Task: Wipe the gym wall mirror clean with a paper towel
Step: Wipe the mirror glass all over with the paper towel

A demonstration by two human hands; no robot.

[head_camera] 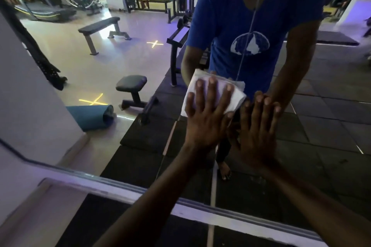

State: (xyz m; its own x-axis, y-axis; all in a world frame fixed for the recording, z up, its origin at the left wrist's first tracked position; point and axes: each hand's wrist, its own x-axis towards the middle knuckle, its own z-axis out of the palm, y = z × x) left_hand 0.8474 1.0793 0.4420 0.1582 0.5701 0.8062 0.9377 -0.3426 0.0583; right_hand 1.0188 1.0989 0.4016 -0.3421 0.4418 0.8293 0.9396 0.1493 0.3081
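My left hand (208, 114) presses the paper towel (212, 94) flat on the mirror (124, 62); my right hand (259, 126) lies flat just beside it, blocking travel to the right. Glass to the left and above lies open. Below, the mirror's lower frame (140, 190) bounds the stroke.

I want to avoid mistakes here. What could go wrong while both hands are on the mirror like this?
1. The bare right hand lies flat on the mirror, so it may leave fresh fingerprints on the glass.
2. The left hand presses the folded paper towel with straight fingers only, so the towel could slip out or bunch during a stroke.
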